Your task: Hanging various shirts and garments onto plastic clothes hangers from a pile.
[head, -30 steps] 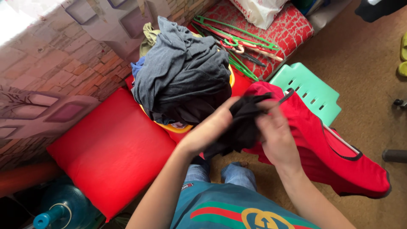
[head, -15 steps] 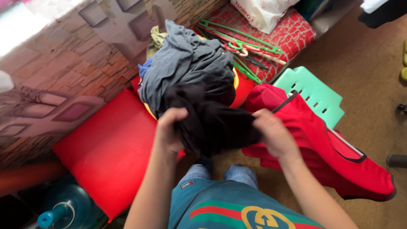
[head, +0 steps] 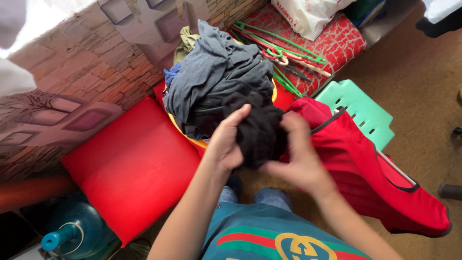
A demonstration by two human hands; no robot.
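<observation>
Both of my hands grip a bunched black garment (head: 260,135) in front of my chest. My left hand (head: 226,142) clutches its left side, fingers curled into the cloth. My right hand (head: 298,159) holds the right and lower side, thumb up against the fabric. Just behind the garment sits a heap of grey and dark clothes (head: 216,79) in a yellow basin (head: 192,140). A red shirt with black trim (head: 370,173) hangs on a hanger to the right of my right hand.
A red cushion (head: 130,168) lies at the left by a brick-patterned wall. Green and pink hangers (head: 284,53) rest on a red cracked-pattern seat (head: 332,36) with a white plastic bag (head: 310,12). A mint plastic stool (head: 358,108) stands right; a blue water jug (head: 72,231) bottom left.
The black garment was stretched wide between my hands half a second ago; now my hands have come together and the cloth is bunched into a ball.
</observation>
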